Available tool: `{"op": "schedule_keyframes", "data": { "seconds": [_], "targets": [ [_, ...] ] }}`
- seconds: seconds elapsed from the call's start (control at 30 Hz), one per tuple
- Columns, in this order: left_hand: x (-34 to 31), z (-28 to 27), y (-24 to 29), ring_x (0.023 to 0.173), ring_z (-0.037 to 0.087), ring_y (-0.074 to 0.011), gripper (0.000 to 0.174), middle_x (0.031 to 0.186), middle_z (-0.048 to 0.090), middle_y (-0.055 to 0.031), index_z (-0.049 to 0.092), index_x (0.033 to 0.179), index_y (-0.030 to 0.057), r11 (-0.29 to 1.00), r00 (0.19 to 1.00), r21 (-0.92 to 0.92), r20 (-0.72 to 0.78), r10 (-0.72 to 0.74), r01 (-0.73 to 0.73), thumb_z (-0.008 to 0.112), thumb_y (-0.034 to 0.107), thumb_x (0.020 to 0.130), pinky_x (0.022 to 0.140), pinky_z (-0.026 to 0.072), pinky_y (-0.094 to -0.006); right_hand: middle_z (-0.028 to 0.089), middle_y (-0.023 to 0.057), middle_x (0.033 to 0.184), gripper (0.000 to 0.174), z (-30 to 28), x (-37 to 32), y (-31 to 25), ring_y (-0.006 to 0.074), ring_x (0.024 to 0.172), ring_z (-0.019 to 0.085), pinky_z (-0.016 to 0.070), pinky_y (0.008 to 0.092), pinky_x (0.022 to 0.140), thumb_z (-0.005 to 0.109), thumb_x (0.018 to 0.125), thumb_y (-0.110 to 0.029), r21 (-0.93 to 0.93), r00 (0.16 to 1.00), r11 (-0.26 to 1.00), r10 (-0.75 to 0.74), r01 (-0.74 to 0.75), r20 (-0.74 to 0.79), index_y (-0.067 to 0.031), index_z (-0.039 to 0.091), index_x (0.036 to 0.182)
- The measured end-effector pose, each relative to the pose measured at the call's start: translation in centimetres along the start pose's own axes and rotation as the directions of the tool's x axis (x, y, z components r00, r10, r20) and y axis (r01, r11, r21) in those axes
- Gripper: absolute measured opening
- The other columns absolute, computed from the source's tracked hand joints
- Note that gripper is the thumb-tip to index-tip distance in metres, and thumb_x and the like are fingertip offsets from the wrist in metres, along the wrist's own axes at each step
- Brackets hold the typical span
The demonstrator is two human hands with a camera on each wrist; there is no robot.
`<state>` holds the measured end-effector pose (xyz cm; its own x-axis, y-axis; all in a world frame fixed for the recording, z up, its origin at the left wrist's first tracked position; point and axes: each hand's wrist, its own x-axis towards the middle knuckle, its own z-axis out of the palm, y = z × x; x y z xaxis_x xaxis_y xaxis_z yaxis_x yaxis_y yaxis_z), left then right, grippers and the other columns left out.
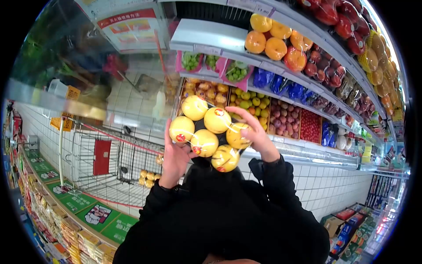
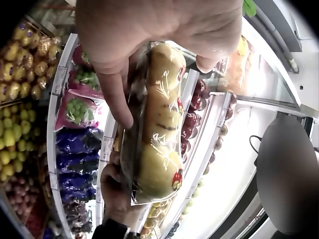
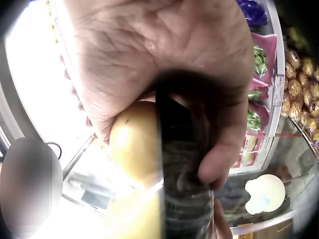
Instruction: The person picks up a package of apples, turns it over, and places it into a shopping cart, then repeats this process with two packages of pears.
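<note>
A cling-wrapped pack of yellow fruit is held up in front of the chest. It has several round fruits with red stickers, some streaked dark, on a black tray. My left hand grips the pack's left edge, thumb on one face and fingers on the other. On the opposite edge, my right hand holds it the same way. From the left wrist view the pack appears side-on, with fruit bulging under the film. The right wrist view shows the tray's dark underside beneath my fingers.
A shopping cart with a pack of yellow fruit in it stands to the left. Ahead runs a refrigerated shelf of wrapped fruit, with bins of pears and reddish fruit below. Green-topped display cases line the lower left.
</note>
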<state>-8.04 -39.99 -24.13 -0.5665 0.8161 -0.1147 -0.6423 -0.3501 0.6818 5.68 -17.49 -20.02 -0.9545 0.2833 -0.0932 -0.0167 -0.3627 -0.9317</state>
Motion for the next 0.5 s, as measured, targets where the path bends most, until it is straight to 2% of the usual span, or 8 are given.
{"op": "schedule_keyframes", "data": {
  "seconds": [0.03, 0.13, 0.17, 0.27, 0.3, 0.33, 0.4, 0.5],
  "targets": [
    [-0.4, 0.1, 1.1, 0.129, 0.048, -0.0327, 0.091, 0.148, 0.035, -0.0168, -0.002, 0.155, 0.0141, 0.999, 0.998, 0.036, 0.048, -0.028, 0.026, 0.048, 0.059, 0.094, 0.092, 0.0535, -0.0502, 0.057, 0.0088, 0.124, 0.068, 0.0, -0.2, 0.2, 0.0124, 0.106, 0.059, 0.0469, 0.0260, 0.091, 0.066, 0.084, -0.034, 0.052, 1.000, 0.999, -0.003, 0.003, 0.004, -0.0012, 0.044, 0.138],
    [-0.1, 0.0, 3.2, 0.130, 0.048, -0.0319, 0.089, 0.147, 0.036, -0.0175, 0.003, 0.154, 0.0094, 0.995, 0.970, -0.071, 0.237, -0.047, 0.066, 0.047, 0.059, 0.094, 0.091, 0.0537, -0.0506, 0.062, 0.0085, 0.113, 0.066, 0.9, -1.0, -1.4, 0.0113, 0.099, 0.062, 0.0491, 0.0250, 0.086, 0.062, 0.087, -0.042, 0.139, 0.999, 0.989, 0.039, -0.043, 0.035, 0.0018, 0.046, 0.134],
    [0.0, -0.2, 3.7, 0.132, 0.046, -0.0301, 0.084, 0.147, 0.037, -0.0180, 0.008, 0.154, 0.0054, 0.978, 0.951, -0.160, 0.297, -0.084, 0.137, 0.050, 0.050, 0.096, 0.097, 0.0504, -0.0475, 0.063, 0.0091, 0.112, 0.066, 1.2, -1.0, -2.0, 0.0116, 0.097, 0.062, 0.0494, 0.0248, 0.085, 0.061, 0.087, -0.043, 0.121, 0.999, 0.992, 0.025, -0.030, 0.040, 0.0022, 0.046, 0.133],
    [1.0, 0.1, 4.3, 0.133, 0.044, -0.0284, 0.081, 0.147, 0.037, -0.0177, 0.010, 0.153, 0.0043, 0.978, 0.967, 0.147, 0.187, -0.173, 0.147, 0.054, 0.041, 0.096, 0.103, 0.0450, -0.0423, 0.066, 0.0075, 0.099, 0.057, -0.3, -0.5, -2.7, 0.0119, 0.089, 0.064, 0.0505, 0.0244, 0.080, 0.058, 0.089, -0.044, -0.040, 0.999, 0.999, -0.015, 0.017, 0.033, 0.0031, 0.057, 0.122],
    [1.4, 1.0, 4.8, 0.132, 0.045, -0.0269, 0.078, 0.145, 0.038, -0.0174, 0.012, 0.152, 0.0030, 0.974, 0.955, 0.141, 0.214, -0.205, 0.177, 0.057, 0.032, 0.095, 0.107, 0.0408, -0.0385, 0.066, 0.0071, 0.098, 0.054, -0.5, -0.3, -3.4, 0.0115, 0.089, 0.064, 0.0507, 0.0244, 0.079, 0.057, 0.091, -0.042, -0.103, 0.999, 0.994, -0.038, 0.039, 0.012, 0.0029, 0.058, 0.120],
    [1.5, 1.2, 4.6, 0.130, 0.046, -0.0258, 0.077, 0.144, 0.039, -0.0165, 0.014, 0.152, 0.0029, 0.970, 0.961, 0.187, 0.202, -0.191, 0.153, 0.058, 0.030, 0.095, 0.105, 0.0422, -0.0391, 0.066, 0.0068, 0.097, 0.051, -0.4, -0.5, -4.1, 0.0111, 0.088, 0.064, 0.0509, 0.0243, 0.078, 0.056, 0.092, -0.041, -0.163, 0.998, 0.985, -0.059, 0.057, -0.009, 0.0028, 0.059, 0.118],
    [1.7, 2.1, 3.9, 0.128, 0.049, -0.0241, 0.072, 0.141, 0.044, -0.0153, 0.014, 0.151, -0.0004, 0.976, 0.975, 0.168, 0.152, -0.165, 0.139, 0.053, 0.030, 0.098, 0.107, 0.0402, -0.0378, 0.065, 0.0066, 0.096, 0.044, -0.3, -0.6, -4.9, 0.0098, 0.084, 0.063, 0.0508, 0.0245, 0.075, 0.050, 0.097, -0.036, -0.066, 0.995, 0.998, -0.023, 0.017, -0.093, 0.0031, 0.060, 0.116],
    [2.8, 2.1, 2.6, 0.124, 0.051, -0.0220, 0.070, 0.140, 0.045, -0.0125, 0.020, 0.151, 0.0045, 0.968, 0.969, 0.115, 0.084, -0.233, 0.223, 0.057, 0.028, 0.095, 0.101, 0.0465, -0.0375, 0.064, 0.0061, 0.096, 0.045, -2.1, -0.1, -4.1, 0.0093, 0.081, 0.061, 0.0495, 0.0240, 0.076, 0.048, 0.099, -0.037, -0.078, 0.987, 0.992, -0.112, 0.104, -0.115, 0.0026, 0.060, 0.116]
  ]
}}
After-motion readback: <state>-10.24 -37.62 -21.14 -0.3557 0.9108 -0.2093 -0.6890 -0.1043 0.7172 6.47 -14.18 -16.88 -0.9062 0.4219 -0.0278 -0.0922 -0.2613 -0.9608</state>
